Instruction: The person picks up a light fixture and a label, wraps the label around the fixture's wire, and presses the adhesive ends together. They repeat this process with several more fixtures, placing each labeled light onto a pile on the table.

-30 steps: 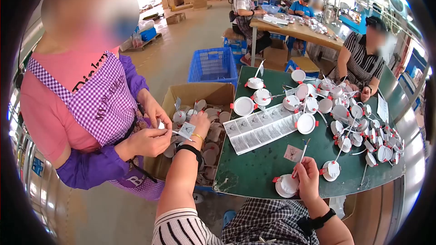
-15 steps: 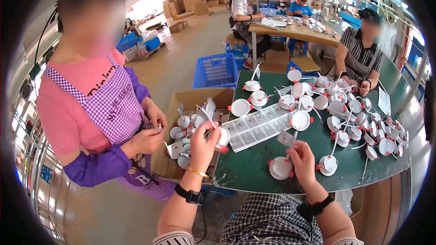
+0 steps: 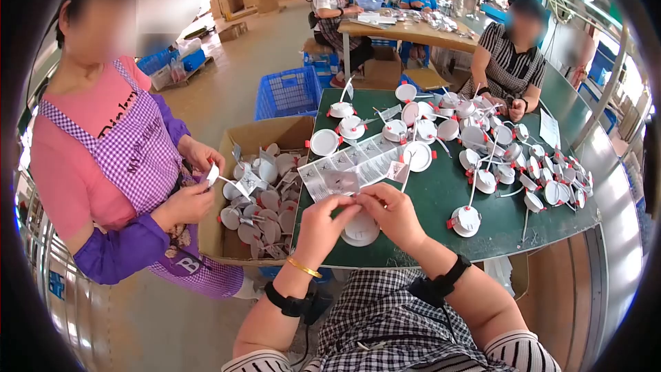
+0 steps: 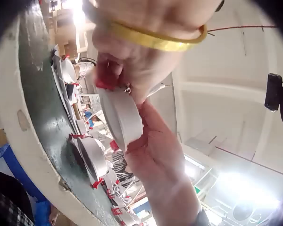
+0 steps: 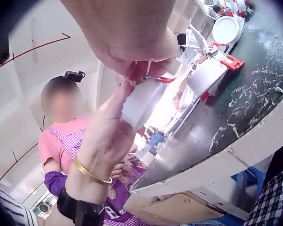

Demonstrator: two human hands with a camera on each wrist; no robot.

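In the head view my left hand and right hand meet at the table's front edge, thumbs and fingertips pinching together at a round white downlight. Its white disc hangs below the fingers, partly covered by them. The left wrist view shows this downlight side-on between both hands, a red clip at its lower edge. A silvery label stands just beyond the left fingertips. Another printed label with a white lead rises behind the right hand. The exact grip point is hidden by the fingers.
Many downlights with red clips pile across the green table, beside a printed label sheet. On the left a cardboard box holds more downlights; a person in a checked apron stands there. Another person sits at the far side.
My left hand came out of the box with a downlight and moved right over the table. My right hand moved left from its downlight's lead, and both hands now meet.
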